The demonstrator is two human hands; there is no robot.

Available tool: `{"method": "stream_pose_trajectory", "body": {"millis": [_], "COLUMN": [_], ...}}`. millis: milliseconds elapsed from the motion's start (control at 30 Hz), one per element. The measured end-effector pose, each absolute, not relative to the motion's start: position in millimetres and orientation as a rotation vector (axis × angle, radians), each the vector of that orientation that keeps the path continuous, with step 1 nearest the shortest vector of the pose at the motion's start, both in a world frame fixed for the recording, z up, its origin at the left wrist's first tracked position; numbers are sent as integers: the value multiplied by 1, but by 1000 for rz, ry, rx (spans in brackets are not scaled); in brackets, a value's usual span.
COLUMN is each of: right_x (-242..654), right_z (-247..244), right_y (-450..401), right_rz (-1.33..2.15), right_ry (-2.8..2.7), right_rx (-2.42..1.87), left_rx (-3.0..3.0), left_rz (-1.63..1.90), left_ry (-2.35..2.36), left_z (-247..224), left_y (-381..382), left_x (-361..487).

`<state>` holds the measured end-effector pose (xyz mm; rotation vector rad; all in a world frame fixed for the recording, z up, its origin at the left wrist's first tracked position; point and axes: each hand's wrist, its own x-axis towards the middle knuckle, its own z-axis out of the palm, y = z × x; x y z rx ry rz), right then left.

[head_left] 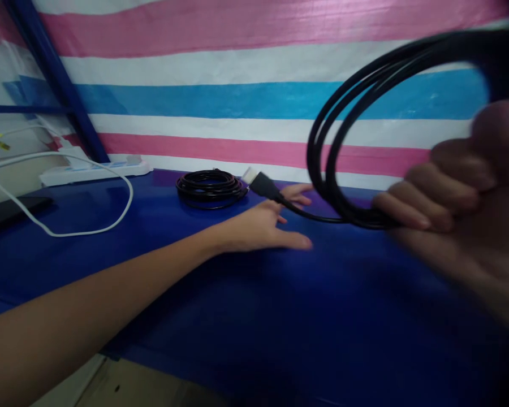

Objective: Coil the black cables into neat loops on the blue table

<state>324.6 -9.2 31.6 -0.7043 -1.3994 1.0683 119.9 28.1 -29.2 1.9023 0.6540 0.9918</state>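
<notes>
My right hand [462, 186], blurred at the right edge, is closed around a looped black cable [335, 135] held up above the blue table. From the bottom of the loops a short end runs left to a connector [263, 185] with a pale tip. Just behind and below that connector, my left hand [271, 223] reaches across with fingers spread, holding nothing that shows. A second coiled black cable [207, 186] lies flat on the table, left of the connector and beyond my left forearm.
On the blue table [301, 316], a white power strip [97, 172] with a plug sits at the back left. A white cable [129, 198] loops near a flat black object [14, 212]. Behind are a striped sheet [203, 99] and a blue metal post [59, 73].
</notes>
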Motion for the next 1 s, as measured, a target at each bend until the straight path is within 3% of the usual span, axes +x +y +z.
{"method": "stream_pose_trajectory", "body": {"millis": [100,200,533,767,933,1000], "right_x": [302,289,286,297,308,313], "right_z": [22,6,-16,5,10,12], "right_y": [-10,-4,4,9,5,4], "right_rz": [1349,1567,1561,1262,782,726], "right_ry": [-1232,-1118,-1237,-1404,-1824,-1939], "right_rx": [-667,-774,-778,-848,-903,-981], "left_rx": [1784,1534,1057,1211,1599,1754], "left_rz": [917,998,1086,969,1210,1141], "left_ry": [353,344,422,624,655,675], "left_z": [-26,-24,8,-7,-10,-9], "left_y": [11,5,9,15,8,9], "left_x": [131,134,116,115,127,125]}}
